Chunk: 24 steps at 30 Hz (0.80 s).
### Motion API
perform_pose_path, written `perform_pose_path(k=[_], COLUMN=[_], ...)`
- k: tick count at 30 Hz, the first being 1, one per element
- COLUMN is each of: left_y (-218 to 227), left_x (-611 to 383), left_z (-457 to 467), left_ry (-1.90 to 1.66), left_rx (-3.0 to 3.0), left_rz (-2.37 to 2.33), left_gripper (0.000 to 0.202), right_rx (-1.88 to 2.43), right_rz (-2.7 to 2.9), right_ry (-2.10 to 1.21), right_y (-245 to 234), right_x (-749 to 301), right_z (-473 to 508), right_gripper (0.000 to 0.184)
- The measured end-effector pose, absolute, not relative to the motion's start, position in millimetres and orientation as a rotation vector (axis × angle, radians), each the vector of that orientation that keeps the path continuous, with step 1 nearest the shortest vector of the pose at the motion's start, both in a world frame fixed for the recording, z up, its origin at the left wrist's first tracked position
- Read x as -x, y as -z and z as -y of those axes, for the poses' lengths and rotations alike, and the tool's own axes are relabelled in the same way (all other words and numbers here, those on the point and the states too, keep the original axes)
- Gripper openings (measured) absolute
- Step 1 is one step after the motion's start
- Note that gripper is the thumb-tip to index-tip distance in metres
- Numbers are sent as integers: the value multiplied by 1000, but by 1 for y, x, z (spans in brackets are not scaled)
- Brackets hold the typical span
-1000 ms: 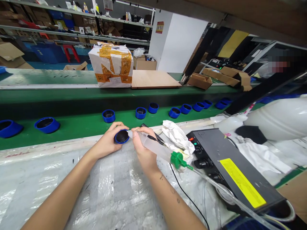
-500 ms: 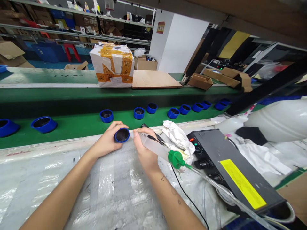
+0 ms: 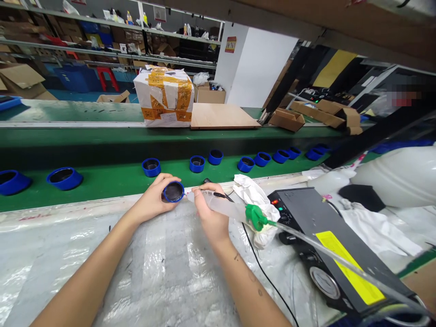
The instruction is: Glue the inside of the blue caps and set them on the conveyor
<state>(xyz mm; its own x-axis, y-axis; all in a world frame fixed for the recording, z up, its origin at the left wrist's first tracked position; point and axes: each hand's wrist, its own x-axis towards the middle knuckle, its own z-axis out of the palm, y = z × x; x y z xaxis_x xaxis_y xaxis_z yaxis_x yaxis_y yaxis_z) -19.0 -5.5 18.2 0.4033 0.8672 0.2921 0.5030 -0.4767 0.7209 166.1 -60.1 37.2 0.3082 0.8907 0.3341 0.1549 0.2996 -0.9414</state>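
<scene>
My left hand (image 3: 157,198) is wrapped round a blue ring-shaped cup with a black inside (image 3: 174,191), tilted so its opening faces me. In my right hand (image 3: 211,213) is a translucent glue-dispensing syringe (image 3: 231,210), with a green cap (image 3: 256,218) and a clear hose at its rear end. Its tip points left and meets, or nearly meets, the right rim of the cup; exact contact I cannot tell. A thin black cable with a slim black plug lies along the syringe under my fingers.
Several similar blue cups (image 3: 151,167) stand along the green conveyor belt (image 3: 112,175). To the right sit a black dispenser box (image 3: 327,245) with a gauge, a crumpled white cloth (image 3: 252,190) and a large white container (image 3: 402,175). A taped carton (image 3: 165,97) rests on the ledge behind.
The syringe's rear end and hose have swung slightly right, and my right hand has shifted a little. The cup stays in my left hand. The whole view has moved slightly.
</scene>
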Motion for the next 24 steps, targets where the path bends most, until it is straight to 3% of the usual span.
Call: perform_pose_path(k=[5,9,12,16,24], left_y=[-32,-41,-39,-32,-7], left_x=[46,89,121,132,86], left_z=[-4,-13,-16,-16,-24], left_ry=[-1035,-1359,-1114,-787,-936], left_rx=[-2072,-1527,-1434,-1730,-2414], left_rz=[-1420,-2169,-2353,-2207,-2109], left_gripper=[53,70,81,72,25], right_rx=[1085,1058,1075,1095,1049], right_rz=[960,899,897,902,876], right_ry=[-890,-978,-1014,-1007,-956], right_y=[-37,-37,-37,-35,-34], right_x=[-173,-176,-174,-170,-170], right_z=[56,53,53,53,54], right_gripper=[26,30,31,30,33])
